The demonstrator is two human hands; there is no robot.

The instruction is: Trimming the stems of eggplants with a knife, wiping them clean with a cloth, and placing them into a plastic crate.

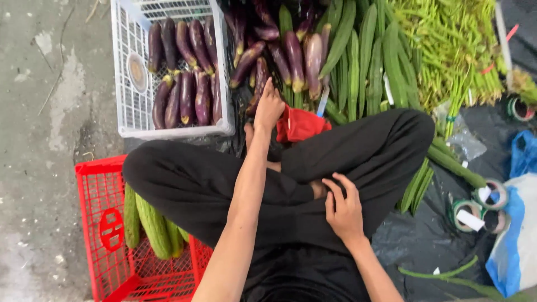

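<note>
Red crate [95,223], near left: green ridged gourds [152,225] inside, partly under the knee. White crate [134,120], far left: purple eggplants [187,98] in rows. Left hand [269,107] reaches far, touching a loose eggplant [260,78] in the pile on the floor; grip hidden, cannot tell. Red cloth [299,126] just right. Right hand [344,210] open, flat on the black trouser leg. Tape rolls [481,207] near right.

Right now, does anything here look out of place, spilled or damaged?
Nothing looks spilled or damaged. The left hand reaches the loose eggplants beside the white crate; the right hand rests on the crossed legs. One oddity: a few tape rolls lie scattered on the black sheet among stray green stems.
</note>
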